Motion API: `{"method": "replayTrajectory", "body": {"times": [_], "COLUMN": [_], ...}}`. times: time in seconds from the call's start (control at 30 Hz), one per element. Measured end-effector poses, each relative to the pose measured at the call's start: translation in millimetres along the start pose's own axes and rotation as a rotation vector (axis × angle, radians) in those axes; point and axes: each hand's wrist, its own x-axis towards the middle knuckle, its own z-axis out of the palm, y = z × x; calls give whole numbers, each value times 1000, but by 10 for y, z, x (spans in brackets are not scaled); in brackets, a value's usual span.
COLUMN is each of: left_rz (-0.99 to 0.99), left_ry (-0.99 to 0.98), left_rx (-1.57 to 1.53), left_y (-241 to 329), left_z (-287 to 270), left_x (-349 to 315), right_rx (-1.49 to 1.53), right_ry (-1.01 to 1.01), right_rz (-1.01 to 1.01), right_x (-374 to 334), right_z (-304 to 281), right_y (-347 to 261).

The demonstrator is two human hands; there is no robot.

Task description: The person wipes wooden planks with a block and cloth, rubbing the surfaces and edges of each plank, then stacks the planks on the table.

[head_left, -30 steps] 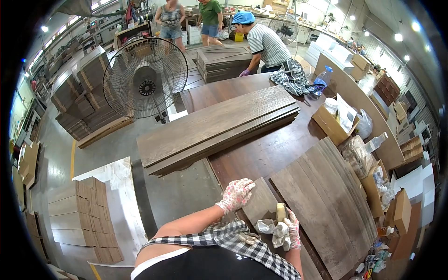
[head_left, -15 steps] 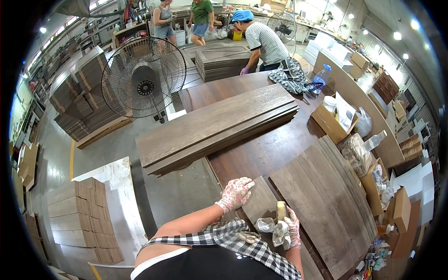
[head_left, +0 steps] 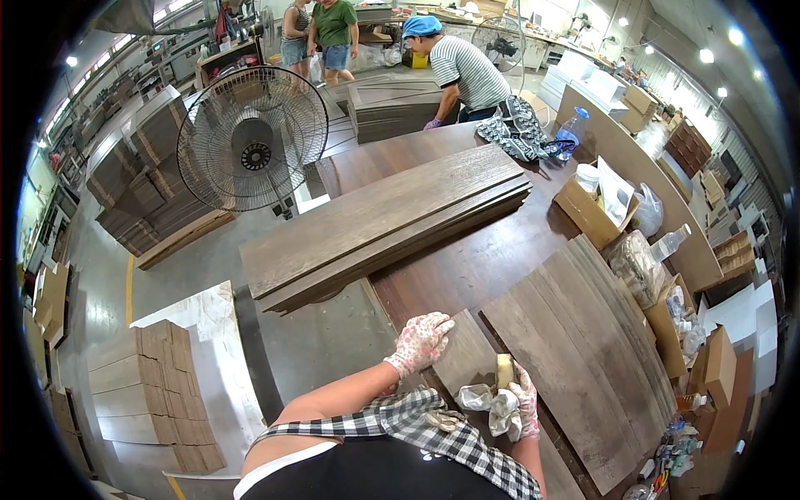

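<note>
My left hand (head_left: 421,343), in a white glove with pink spots, curls its fingers over the left edge of a narrow grey-brown wooden board (head_left: 462,357) near its far end. In a matching glove, my right hand (head_left: 526,406) is closed around a small tan block (head_left: 504,370) and a crumpled white cloth (head_left: 504,415), above the same board. Another whitish crumpled piece (head_left: 474,397) lies beside the cloth. What exactly the tan block is cannot be made out.
Overlapping wooden boards (head_left: 575,358) lie on the right, with a stack of long boards (head_left: 383,221) ahead. Open cardboard boxes (head_left: 588,212) line the right side. A black standing fan (head_left: 254,142) is far left. A person in a blue cap (head_left: 471,73) bends over stacked panels (head_left: 392,112).
My hands stay almost in place on the board and the tan block. In the background, the capped person leans lower, and two other people have shifted closer together.
</note>
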Motion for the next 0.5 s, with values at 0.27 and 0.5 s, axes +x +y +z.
{"method": "replayTrajectory", "body": {"times": [0.27,0.5], "left_rz": [-7,4], "left_ry": [-17,3], "left_rx": [33,14], "left_y": [15,50], "left_z": [-20,-29], "left_x": [-8,31], "right_rx": [7,-46], "right_ry": [-27,29], "right_rz": [25,-58], "right_x": [-17,90], "right_z": [36,-153], "right_y": [-38,151]}}
